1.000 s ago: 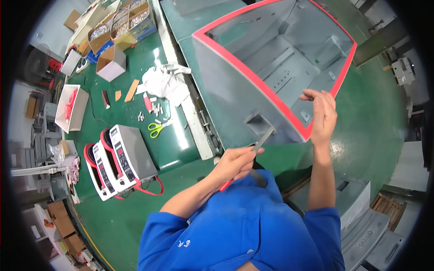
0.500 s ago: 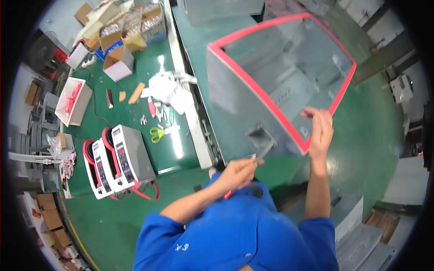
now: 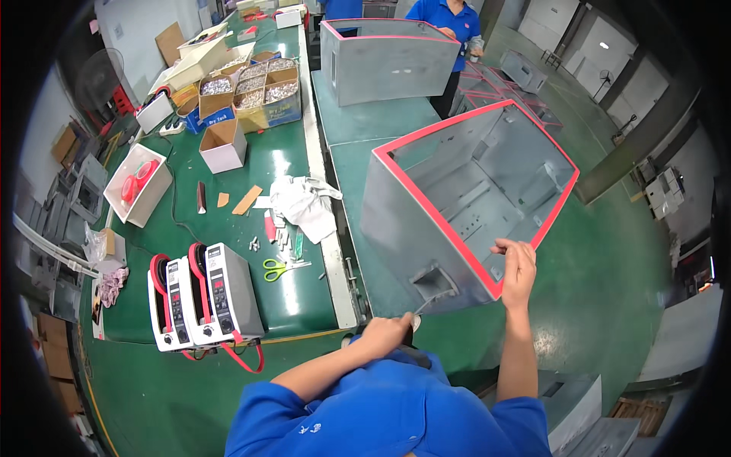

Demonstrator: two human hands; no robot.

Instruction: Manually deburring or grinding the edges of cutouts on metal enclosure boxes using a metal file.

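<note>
A large grey metal box [image 3: 415, 221], its open top rimmed with red tape [image 3: 449, 218], stands tilted in front of me. My right hand [image 3: 519, 274] is at the rim's near right corner, fingers curled over the taped edge. Low, by the box's near side, my left hand [image 3: 387, 335] is closed around a thin grey tool [image 3: 425, 305]; its tip points toward the square recess [image 3: 435, 282] in that side. The exact kind of tool is too small to make out.
Left, a green bench holds two tape dispensers [image 3: 217, 293], green scissors [image 3: 276, 268], a white cloth [image 3: 306, 207], boxes of small parts [image 3: 266, 87] and a white bin [image 3: 137, 186]. Beyond stands another grey box [image 3: 381, 70] with a person in blue [image 3: 449, 19] beside it.
The view has tilted up, showing the far box and people. My left hand's tool has dropped from in front of the recess to just below it; my right hand remains at the rim's corner.
</note>
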